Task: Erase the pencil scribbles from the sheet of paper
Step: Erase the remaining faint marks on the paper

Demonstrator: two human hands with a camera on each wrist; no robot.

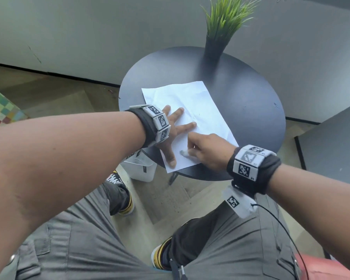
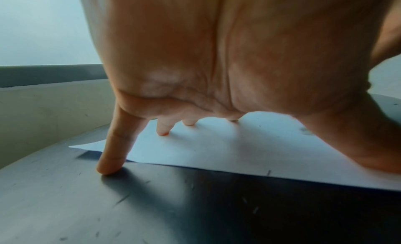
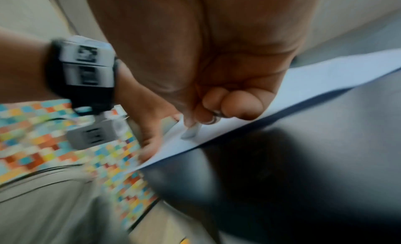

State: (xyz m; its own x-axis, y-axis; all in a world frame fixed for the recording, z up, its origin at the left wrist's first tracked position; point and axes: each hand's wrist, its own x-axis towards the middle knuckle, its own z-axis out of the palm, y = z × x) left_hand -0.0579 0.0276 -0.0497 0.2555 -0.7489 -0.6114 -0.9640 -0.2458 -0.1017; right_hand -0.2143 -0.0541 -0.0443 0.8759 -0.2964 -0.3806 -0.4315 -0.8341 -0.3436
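A creased white sheet of paper [image 1: 198, 110] lies on a small round dark table [image 1: 247, 110]. My left hand [image 1: 173, 128] lies flat on the sheet's near left part with fingers spread, thumb near the front corner; the left wrist view shows the little finger [image 2: 110, 158] touching the table beside the paper [image 2: 217, 150]. My right hand [image 1: 206, 150] pinches a white eraser [image 1: 185, 153] and holds its tip against the paper close to the front edge. The right wrist view is blurred but shows the eraser [image 3: 190, 132] on the paper [image 3: 325, 76]. Faint pencil marks [image 1: 199, 114] speckle the middle.
A black vase with green grass [image 1: 216, 43] stands at the table's far edge. A white bin [image 1: 141, 166] sits on the floor under the table's near left. A grey wall runs behind, a grey panel [image 1: 331, 150] stands at right, and my knees are below.
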